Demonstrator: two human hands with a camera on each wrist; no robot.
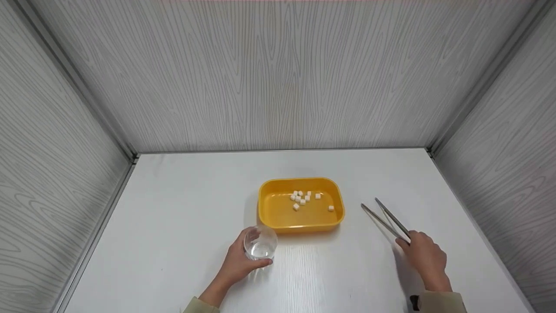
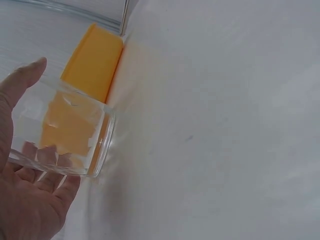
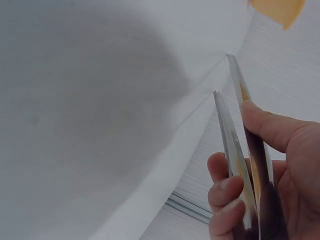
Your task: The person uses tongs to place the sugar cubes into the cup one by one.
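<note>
My left hand grips a clear drinking glass at the near left corner of a yellow tray. In the left wrist view the thumb lies along one side of the glass and the fingers curl under the other. Several small white cubes lie in the tray, most of them bunched toward its back. On the right, my right hand holds metal tweezers with their tips spread apart, pointing toward the back left. Thumb and fingers press on opposite arms of the tweezers, and nothing sits between the tips.
A white table spreads under everything. Grey wood-grain panels stand at the back, at the left and at the right. The tray stands between the glass and the tweezers.
</note>
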